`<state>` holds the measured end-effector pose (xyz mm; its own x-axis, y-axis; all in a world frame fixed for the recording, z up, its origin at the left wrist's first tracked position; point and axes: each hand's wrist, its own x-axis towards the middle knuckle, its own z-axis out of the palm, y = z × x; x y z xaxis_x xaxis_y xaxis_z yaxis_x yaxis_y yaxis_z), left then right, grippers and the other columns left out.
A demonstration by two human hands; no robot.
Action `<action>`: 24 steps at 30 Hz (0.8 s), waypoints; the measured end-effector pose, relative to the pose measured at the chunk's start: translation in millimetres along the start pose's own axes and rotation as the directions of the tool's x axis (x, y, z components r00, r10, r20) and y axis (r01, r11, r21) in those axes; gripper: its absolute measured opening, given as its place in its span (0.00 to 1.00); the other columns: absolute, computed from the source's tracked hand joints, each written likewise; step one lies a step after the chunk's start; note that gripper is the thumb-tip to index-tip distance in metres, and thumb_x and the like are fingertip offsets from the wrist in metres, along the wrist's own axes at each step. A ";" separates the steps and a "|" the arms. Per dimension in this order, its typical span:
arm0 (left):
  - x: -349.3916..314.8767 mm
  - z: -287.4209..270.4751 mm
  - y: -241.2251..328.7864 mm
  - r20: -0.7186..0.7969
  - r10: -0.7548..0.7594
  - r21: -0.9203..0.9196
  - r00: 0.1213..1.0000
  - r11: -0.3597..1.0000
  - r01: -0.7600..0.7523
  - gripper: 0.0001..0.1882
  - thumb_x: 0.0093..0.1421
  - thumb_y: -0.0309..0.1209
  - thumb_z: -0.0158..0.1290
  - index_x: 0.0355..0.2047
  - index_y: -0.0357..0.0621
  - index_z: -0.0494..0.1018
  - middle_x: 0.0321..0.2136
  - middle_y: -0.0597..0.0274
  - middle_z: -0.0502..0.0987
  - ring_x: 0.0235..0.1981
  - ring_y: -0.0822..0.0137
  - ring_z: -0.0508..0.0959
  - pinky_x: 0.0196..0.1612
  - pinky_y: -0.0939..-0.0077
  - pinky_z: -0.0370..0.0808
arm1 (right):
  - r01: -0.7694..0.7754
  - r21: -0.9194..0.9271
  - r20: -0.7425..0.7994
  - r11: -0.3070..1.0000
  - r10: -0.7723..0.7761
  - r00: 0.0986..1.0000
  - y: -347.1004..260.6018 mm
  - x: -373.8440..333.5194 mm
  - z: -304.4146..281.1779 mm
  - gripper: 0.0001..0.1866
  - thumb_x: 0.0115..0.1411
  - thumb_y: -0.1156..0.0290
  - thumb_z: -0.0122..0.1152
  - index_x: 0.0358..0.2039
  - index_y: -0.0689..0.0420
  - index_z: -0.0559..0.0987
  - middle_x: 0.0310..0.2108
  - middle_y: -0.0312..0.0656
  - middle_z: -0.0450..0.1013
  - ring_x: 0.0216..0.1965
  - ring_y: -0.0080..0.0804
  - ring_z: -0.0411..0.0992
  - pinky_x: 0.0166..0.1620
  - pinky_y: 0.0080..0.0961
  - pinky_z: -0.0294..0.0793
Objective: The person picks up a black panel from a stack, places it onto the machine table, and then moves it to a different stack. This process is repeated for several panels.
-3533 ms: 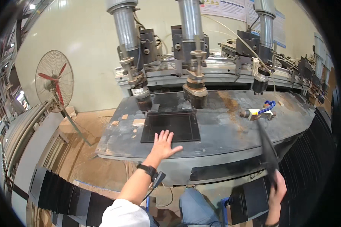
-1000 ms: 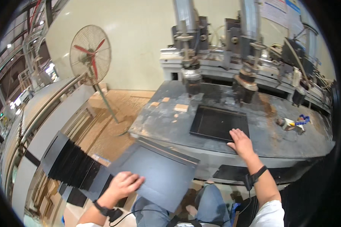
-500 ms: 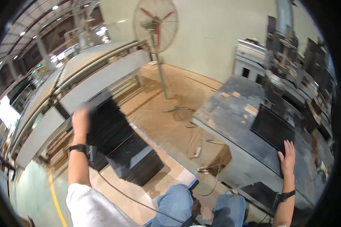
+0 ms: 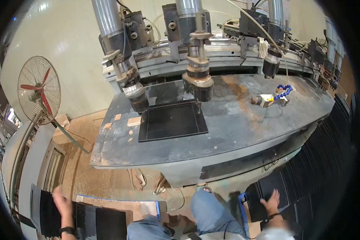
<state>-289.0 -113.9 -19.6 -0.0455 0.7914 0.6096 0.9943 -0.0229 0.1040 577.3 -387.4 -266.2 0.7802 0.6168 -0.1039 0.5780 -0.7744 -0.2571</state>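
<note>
A black rectangular panel (image 4: 172, 122) lies flat on the grey machine table (image 4: 120, 154), its far edge close to the drill heads (image 4: 198, 78). At the lower left, my left hand (image 4: 63, 202) is over a stack of black panels (image 4: 110, 224); its fingers look stretched out and I see nothing held. My right hand (image 4: 272, 202) is at the lower right with its fingers apart, over or touching black panels (image 4: 274, 182) stacked there. Whether it presses on the top panel cannot be made out.
Small wood offcuts (image 4: 134, 121) and sawdust (image 4: 240, 92) lie on the table. A blue jointed hose (image 4: 283, 91) stands toward its right. A large fan (image 4: 39, 90) is at the left. Cables (image 4: 160, 186) hang under the table's front edge. More panels (image 4: 328, 148) line the right side.
The view has turned right toward the machine. My right hand has left the panel on the table and is now at the right stack. My left hand stays by the left stack.
</note>
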 end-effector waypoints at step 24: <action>42.5 99.0 435.9 -0.028 0.625 -0.348 0.780 0.726 -0.593 0.35 0.49 0.50 0.58 0.56 0.51 0.67 0.45 0.58 0.70 0.49 0.55 0.67 0.57 0.55 0.63 | 0.833 -0.016 -0.648 0.554 -0.640 0.413 -162.4 -35.7 -281.5 0.24 0.42 0.88 0.49 0.44 0.66 0.76 0.43 0.53 0.75 0.48 0.51 0.73 0.52 0.39 0.70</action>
<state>152.0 -29.8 -26.2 0.5828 0.5862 0.5628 0.7153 -0.6987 -0.0130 522.9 -323.3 49.8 0.1072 0.6589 0.7446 0.9735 0.0826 -0.2132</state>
